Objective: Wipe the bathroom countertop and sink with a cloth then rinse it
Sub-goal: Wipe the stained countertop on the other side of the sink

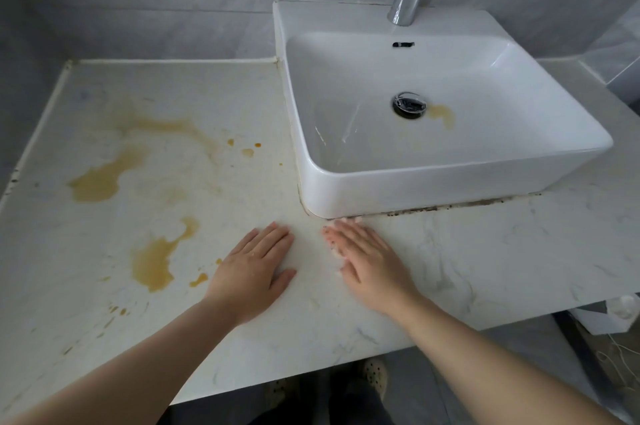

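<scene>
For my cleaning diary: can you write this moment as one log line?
left hand flat on countertop | right hand flat near sink | yellow stains unwiped

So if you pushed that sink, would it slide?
Probably not: the sink looks like thick, heavy ceramic, and a sealed seam seems to fix it to the countertop. Its glossy walls would likely feel slippery to touch.
</scene>
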Action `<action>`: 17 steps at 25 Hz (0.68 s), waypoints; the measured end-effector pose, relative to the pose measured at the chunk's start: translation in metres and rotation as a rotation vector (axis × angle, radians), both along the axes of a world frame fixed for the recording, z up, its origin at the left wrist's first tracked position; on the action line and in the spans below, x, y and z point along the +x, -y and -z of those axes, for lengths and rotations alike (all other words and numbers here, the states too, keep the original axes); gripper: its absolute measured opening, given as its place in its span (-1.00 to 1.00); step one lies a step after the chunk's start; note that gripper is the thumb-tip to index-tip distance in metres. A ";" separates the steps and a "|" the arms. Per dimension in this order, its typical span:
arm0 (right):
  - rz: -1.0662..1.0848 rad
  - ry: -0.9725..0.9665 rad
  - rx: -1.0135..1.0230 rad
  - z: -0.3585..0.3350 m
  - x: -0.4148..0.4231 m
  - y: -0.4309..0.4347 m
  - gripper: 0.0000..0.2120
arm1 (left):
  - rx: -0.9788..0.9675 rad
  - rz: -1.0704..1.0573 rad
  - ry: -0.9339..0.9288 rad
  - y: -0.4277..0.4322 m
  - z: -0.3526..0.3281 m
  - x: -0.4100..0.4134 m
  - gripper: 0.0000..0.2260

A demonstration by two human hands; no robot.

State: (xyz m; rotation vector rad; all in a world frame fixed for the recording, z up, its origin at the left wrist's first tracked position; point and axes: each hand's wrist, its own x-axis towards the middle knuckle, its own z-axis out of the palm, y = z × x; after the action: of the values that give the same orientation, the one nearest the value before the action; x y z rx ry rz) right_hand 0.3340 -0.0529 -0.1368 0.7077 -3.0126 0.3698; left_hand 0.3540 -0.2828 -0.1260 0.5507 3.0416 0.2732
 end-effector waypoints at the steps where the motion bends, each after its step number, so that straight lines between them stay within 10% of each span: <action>1: 0.086 -0.003 0.062 -0.002 -0.001 -0.015 -0.41 | -0.005 -0.003 -0.030 -0.002 0.001 0.000 -0.52; 5: 0.520 0.041 0.125 -0.007 0.011 -0.011 -0.31 | -0.031 -0.033 -0.060 -0.012 0.000 0.002 -0.53; 10: 0.014 -0.013 0.174 -0.003 0.054 0.032 -0.51 | -0.099 -0.013 -0.035 -0.010 0.001 0.003 -0.52; 15: 0.626 0.118 0.112 -0.004 0.017 -0.058 -0.40 | -0.114 -0.053 0.083 -0.021 -0.008 0.011 -0.20; 17: 0.557 0.047 0.094 -0.007 0.031 -0.028 -0.40 | -0.131 -0.071 0.132 -0.027 -0.011 0.016 -0.14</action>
State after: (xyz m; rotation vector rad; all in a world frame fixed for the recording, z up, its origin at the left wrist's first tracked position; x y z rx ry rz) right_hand 0.3645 -0.0249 -0.1302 -0.1560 -3.1071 0.2207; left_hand 0.3696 -0.2561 -0.1153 0.3998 2.9273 0.1069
